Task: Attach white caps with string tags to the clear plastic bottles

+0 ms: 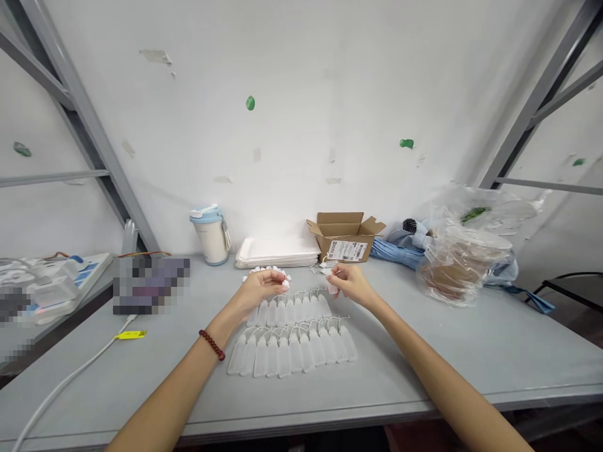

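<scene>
My left hand (264,287) pinches a small white cap-like piece (285,284) between thumb and fingertips. To its right, my right hand (351,284) grips a small translucent white bottle-like piece (332,285), with a thin white cord (323,266) near its top. Below the hands, several frosted flat bottle-shaped pieces with looped cords lie in two rows: a back row (292,311) and a longer front row (294,351). More small white pieces (266,270) sit behind my left hand, which partly hides them.
Behind the hands stand an open cardboard box (346,242) and a stack of white trays (277,251). A lidded cup (211,235) is further left, near a blurred device (151,285) with a white cable (70,376). Blue cloth (398,251) and a plastic-wrapped container (466,263) lie right.
</scene>
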### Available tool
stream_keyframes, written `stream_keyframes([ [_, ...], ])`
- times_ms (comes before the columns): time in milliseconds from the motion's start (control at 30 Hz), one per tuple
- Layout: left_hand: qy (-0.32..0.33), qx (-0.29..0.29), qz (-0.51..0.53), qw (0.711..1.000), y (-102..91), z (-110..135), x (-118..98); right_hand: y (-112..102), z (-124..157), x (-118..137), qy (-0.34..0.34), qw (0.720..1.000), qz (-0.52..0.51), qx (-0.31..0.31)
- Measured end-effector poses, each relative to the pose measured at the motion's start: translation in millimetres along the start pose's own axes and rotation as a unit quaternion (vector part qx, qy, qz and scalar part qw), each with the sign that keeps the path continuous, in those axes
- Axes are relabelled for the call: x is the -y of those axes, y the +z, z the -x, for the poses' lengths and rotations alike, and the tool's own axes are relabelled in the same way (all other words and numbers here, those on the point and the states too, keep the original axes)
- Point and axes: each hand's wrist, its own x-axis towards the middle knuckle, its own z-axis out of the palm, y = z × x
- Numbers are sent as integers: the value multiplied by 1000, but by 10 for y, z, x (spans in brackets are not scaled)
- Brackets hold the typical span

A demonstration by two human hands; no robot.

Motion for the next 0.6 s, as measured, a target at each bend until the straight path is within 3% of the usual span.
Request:
stream_keyframes([
  [167,25,28,33,999,147,54,-75,243,73,126,-42,998,-42,-17],
  [367,64,50,50,995,245,143,-179,399,139,153,-119,987,103,-19],
  [600,123,-27,-8,992,357,148,-147,460,168,138,-159,972,173,6],
])
